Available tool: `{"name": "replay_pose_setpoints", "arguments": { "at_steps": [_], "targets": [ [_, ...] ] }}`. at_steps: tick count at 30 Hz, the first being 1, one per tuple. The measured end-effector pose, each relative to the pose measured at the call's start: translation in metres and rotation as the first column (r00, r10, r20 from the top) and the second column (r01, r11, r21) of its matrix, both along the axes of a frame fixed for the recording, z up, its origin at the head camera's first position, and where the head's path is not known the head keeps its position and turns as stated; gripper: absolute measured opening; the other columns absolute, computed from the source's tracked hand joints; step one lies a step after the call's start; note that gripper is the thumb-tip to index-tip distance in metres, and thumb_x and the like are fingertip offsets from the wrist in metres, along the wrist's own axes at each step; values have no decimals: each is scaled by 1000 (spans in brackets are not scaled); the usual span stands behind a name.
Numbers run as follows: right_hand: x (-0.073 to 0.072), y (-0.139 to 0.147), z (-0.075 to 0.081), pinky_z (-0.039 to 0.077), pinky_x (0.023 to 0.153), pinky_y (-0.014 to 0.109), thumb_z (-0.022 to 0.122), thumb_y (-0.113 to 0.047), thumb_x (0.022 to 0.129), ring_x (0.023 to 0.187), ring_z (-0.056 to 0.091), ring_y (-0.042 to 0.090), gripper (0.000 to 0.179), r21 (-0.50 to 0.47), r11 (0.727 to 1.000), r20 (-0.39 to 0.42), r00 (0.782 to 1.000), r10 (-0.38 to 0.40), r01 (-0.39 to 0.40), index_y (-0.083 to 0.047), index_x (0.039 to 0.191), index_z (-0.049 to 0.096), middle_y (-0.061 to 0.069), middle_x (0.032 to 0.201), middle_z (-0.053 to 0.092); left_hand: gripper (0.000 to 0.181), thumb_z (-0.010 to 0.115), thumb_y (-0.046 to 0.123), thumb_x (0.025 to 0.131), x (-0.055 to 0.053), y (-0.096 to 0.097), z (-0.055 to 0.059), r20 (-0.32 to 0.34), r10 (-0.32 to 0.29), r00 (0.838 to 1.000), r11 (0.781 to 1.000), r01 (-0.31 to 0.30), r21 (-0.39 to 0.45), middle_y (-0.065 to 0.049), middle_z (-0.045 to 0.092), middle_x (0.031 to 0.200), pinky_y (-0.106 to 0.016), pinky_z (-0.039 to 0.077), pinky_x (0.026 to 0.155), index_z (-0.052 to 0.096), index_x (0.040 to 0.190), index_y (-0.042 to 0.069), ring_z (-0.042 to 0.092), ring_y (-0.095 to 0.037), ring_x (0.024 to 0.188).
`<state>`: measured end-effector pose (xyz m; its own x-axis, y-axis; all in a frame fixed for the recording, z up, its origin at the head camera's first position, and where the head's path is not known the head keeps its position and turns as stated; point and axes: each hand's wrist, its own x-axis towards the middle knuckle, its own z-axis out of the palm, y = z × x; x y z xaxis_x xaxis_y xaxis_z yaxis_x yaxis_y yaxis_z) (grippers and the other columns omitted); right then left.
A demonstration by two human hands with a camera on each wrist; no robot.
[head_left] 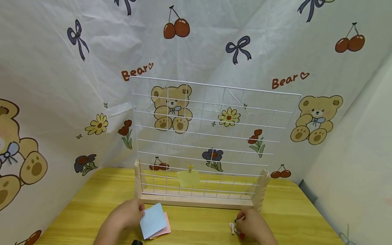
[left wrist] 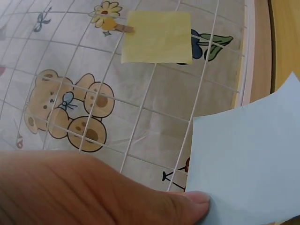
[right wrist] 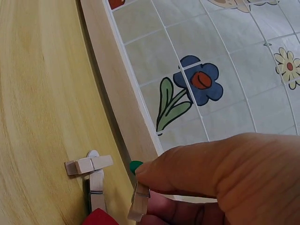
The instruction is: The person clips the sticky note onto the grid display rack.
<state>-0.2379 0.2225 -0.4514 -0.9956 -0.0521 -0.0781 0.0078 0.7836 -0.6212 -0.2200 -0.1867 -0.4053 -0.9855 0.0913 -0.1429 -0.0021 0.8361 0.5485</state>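
Observation:
My left hand (head_left: 127, 215) pinches a light blue paper square (head_left: 154, 221) by its edge, the thumb lying on its face in the left wrist view. In the head view the blue square overlaps pink sheets (head_left: 165, 228) at the table's front. Between thumb and fingers, my right hand (head_left: 252, 225) grips a small wooden clothespin (right wrist: 139, 202) with a green end. Beside that hand lie more clothespins (right wrist: 95, 164) on the table, one showing a red piece (right wrist: 101, 218). A yellow paper square (head_left: 189, 179) hangs on the white wire grid (head_left: 201, 129), clipped by a clothespin with a yellow top (head_left: 190, 167).
The grid stands in a wooden base (head_left: 196, 200) across the yellow wood-grain table (head_left: 76, 221), behind both hands. A printed bear cloth (head_left: 202, 61) hangs behind it. A small black object (head_left: 136, 242) shows at the bottom edge near the left forearm.

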Motion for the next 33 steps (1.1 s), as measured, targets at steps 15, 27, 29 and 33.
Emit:
{"name": "replay_pose_setpoints", "arguments": {
  "at_steps": [15, 27, 29, 33],
  "targets": [
    [1, -3, 15, 49, 63, 33, 76, -8, 86, 70, 57, 15, 6, -14, 1000, -72, 997, -28, 27, -7, 87, 70, -1, 77, 65, 12, 64, 13, 99, 4, 5, 15, -97, 41, 994, 995, -32, 98, 0, 56, 77, -33, 37, 63, 60, 88, 16, 49, -18, 73],
    [16, -9, 55, 57, 69, 35, 78, -9, 87, 78, 65, 12, 9, -65, 994, -111, 990, -93, 86, -10, 93, 71, -3, 85, 73, 5, 70, 18, 96, 0, 25, 17, -188, 144, 972, 960, -91, 266, 6, 70, 91, -32, 48, 68, 74, 94, 17, 57, -13, 79],
    [19, -10, 62, 58, 71, 35, 78, -11, 88, 80, 67, 12, 9, -64, 994, -126, 987, -97, 90, -10, 95, 73, -3, 87, 74, 6, 71, 19, 96, 0, 29, 17, -197, 162, 967, 950, -98, 296, 5, 72, 91, -31, 48, 65, 76, 96, 16, 57, -13, 77],
    [24, -11, 74, 60, 75, 37, 78, -15, 89, 84, 69, 13, 15, -61, 992, -156, 980, -123, 115, -10, 103, 76, -3, 93, 76, 8, 73, 21, 95, -2, 35, 16, -241, 187, 952, 938, -100, 330, 5, 74, 93, -30, 48, 63, 78, 98, 17, 58, -11, 76]
  ]
}}
